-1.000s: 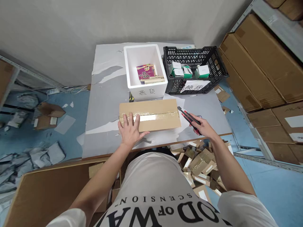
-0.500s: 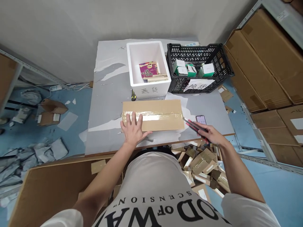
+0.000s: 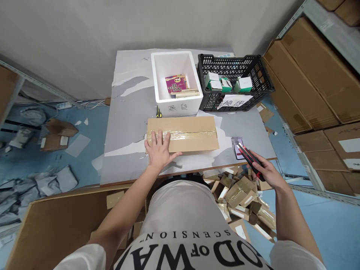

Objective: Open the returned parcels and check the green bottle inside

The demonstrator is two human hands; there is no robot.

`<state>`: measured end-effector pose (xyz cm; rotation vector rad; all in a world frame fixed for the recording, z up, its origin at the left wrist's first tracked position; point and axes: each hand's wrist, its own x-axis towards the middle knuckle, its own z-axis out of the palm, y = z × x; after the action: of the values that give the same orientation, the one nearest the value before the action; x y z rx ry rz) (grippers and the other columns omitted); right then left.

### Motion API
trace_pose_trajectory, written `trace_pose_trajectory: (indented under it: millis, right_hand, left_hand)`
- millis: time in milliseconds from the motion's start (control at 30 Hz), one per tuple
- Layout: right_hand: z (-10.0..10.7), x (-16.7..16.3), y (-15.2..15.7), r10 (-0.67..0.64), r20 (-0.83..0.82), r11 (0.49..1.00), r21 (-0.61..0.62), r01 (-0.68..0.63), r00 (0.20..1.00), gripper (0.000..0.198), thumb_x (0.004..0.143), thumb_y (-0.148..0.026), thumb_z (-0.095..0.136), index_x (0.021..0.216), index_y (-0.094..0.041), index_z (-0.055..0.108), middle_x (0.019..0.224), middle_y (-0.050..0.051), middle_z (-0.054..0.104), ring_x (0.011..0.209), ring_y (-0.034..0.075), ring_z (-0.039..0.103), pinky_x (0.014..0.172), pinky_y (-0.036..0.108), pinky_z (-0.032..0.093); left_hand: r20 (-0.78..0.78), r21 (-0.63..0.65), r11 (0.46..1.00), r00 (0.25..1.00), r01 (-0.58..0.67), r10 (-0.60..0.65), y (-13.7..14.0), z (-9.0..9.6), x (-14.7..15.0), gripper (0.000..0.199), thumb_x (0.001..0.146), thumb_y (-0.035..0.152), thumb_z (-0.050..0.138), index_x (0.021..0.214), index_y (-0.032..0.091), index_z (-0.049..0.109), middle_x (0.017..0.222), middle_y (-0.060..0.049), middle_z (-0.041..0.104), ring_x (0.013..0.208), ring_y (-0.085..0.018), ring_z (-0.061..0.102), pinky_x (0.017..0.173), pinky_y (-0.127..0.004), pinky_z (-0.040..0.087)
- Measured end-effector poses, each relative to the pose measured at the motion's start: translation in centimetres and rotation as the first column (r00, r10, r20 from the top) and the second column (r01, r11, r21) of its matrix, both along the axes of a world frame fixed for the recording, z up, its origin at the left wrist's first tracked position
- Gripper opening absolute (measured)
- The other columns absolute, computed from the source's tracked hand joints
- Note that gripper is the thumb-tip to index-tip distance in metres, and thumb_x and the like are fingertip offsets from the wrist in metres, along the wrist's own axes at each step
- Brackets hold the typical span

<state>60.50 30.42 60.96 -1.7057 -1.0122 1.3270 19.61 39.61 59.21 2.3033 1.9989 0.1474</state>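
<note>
A long cardboard box (image 3: pixel 194 142) lies on the table with clear tape along its top seam. My left hand (image 3: pixel 159 150) rests on the box's left end, fingers spread over the tape. My right hand (image 3: pixel 266 169) is closed around a black and red utility knife (image 3: pixel 251 160), off the box to its right. The knife's tip points up and left, over a phone (image 3: pixel 239 153) lying near the table's front edge. The phone is partly covered by the knife.
Behind the box stand a white foam bin (image 3: pixel 180 108) with books and a black plastic crate (image 3: pixel 233 103) with small green-white boxes. A yellow-black tool (image 3: pixel 159 112) lies beside the bin. Opened boxes (image 3: pixel 242 195) pile below the table; large cartons (image 3: pixel 323 75) stand at right.
My right hand has drawn the utility knife away from the box's right end, rightward and slightly down. The box has shifted slightly up; my left hand stays on it.
</note>
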Motion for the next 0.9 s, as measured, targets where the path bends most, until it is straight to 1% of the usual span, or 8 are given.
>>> trace_pose_trajectory:
  millis: [67, 167, 333, 467, 567, 700, 800, 900]
  right_hand:
    - [-0.8, -1.1, 0.0, -0.114, -0.048, 0.990, 0.082, 0.118, 0.992, 0.048, 0.076, -0.046, 0.068, 0.120, -0.028, 0.061, 0.086, 0.003, 0.071, 0.049, 0.012, 0.057, 0.039, 0.024, 0.046]
    - [-2.4, -5.0, 0.9, -0.206, -0.215, 0.970, 0.087, 0.228, 0.955, 0.035, 0.073, -0.046, 0.072, 0.100, -0.025, 0.063, 0.097, 0.004, 0.071, 0.075, 0.017, 0.067, 0.057, 0.027, 0.056]
    - [-3.8, -11.4, 2.4, -0.275, -0.416, 0.932, 0.107, 0.347, 0.867, 0.040, 0.075, -0.047, 0.070, 0.107, -0.028, 0.057, 0.133, 0.005, 0.057, 0.082, 0.015, 0.067, 0.056, 0.025, 0.057]
    - [-3.8, -13.4, 2.6, -0.274, -0.444, 0.926, 0.117, 0.358, 0.853, 0.042, 0.076, -0.047, 0.069, 0.111, -0.029, 0.055, 0.140, 0.004, 0.050, 0.089, 0.017, 0.068, 0.058, 0.026, 0.058]
    - [-3.8, -14.0, 2.5, -0.292, -0.427, 0.915, 0.137, 0.380, 0.856, 0.042, 0.076, -0.046, 0.070, 0.111, -0.029, 0.055, 0.141, 0.004, 0.048, 0.099, 0.019, 0.067, 0.065, 0.028, 0.059]
    - [-4.3, -14.3, 2.5, -0.299, -0.442, 0.913, 0.126, 0.389, 0.846, 0.041, 0.075, -0.046, 0.071, 0.109, -0.029, 0.055, 0.137, 0.002, 0.049, 0.114, 0.023, 0.061, 0.077, 0.035, 0.059]
    - [-5.1, -14.3, 2.6, -0.317, -0.450, 0.906, 0.116, 0.407, 0.834, 0.040, 0.074, -0.046, 0.072, 0.106, -0.029, 0.056, 0.129, 0.001, 0.055, 0.118, 0.024, 0.058, 0.084, 0.040, 0.057]
    - [-5.8, -13.9, 3.0, -0.319, -0.444, 0.906, 0.118, 0.407, 0.837, 0.042, 0.072, -0.046, 0.074, 0.105, -0.028, 0.056, 0.118, 0.001, 0.060, 0.116, 0.023, 0.059, 0.090, 0.043, 0.054]
  left_hand:
    - [0.026, -0.027, 1.000, 1.000, -0.010, 0.011, 0.2, 0.4, 0.0, 0.100, 0.069, 0.081, 0.048, 0.148, 0.023, 0.030, 0.157, -0.017, 0.020, 0.143, -0.044, 0.010, 0.108, -0.065, 0.008]
    - [0.146, -0.026, 0.999, 0.988, -0.044, 0.048, 0.4, 0.9, -0.6, 0.086, 0.076, 0.072, 0.048, 0.146, 0.023, 0.034, 0.154, -0.015, 0.030, 0.142, -0.040, 0.019, 0.109, -0.060, 0.015]
    - [0.510, 0.043, 0.984, 0.851, -0.174, 0.128, 3.0, 0.6, -4.4, 0.052, 0.088, 0.048, 0.044, 0.130, 0.018, 0.051, 0.128, -0.014, 0.058, 0.120, -0.028, 0.052, 0.100, -0.044, 0.039]
    - [0.661, 0.024, 0.946, 0.714, -0.324, 0.228, 7.9, -0.4, -8.6, 0.051, 0.083, 0.046, 0.051, 0.124, 0.015, 0.056, 0.126, -0.016, 0.056, 0.108, -0.026, 0.058, 0.088, -0.039, 0.047]
    - [0.746, -0.234, 0.951, 0.590, -0.200, 0.308, 11.3, -1.0, -10.5, 0.061, 0.083, 0.052, 0.050, 0.134, 0.018, 0.049, 0.128, -0.015, 0.056, 0.097, -0.022, 0.061, 0.080, -0.036, 0.050]
    - [0.725, -0.497, 0.867, 0.570, 0.045, 0.386, 13.2, -1.5, -11.2, 0.062, 0.079, 0.062, 0.051, 0.126, 0.022, 0.055, 0.106, -0.009, 0.065, 0.081, -0.018, 0.061, 0.066, -0.030, 0.050]
    - [0.723, -0.550, 0.831, 0.547, 0.088, 0.421, 13.0, -1.9, -11.4, 0.059, 0.078, 0.066, 0.050, 0.115, 0.021, 0.059, 0.098, -0.007, 0.064, 0.071, -0.015, 0.059, 0.061, -0.028, 0.049]
    - [0.765, -0.526, 0.843, 0.498, 0.116, 0.409, 12.5, -2.3, -11.5, 0.057, 0.078, 0.067, 0.050, 0.111, 0.020, 0.059, 0.097, -0.006, 0.062, 0.071, -0.014, 0.059, 0.063, -0.029, 0.051]
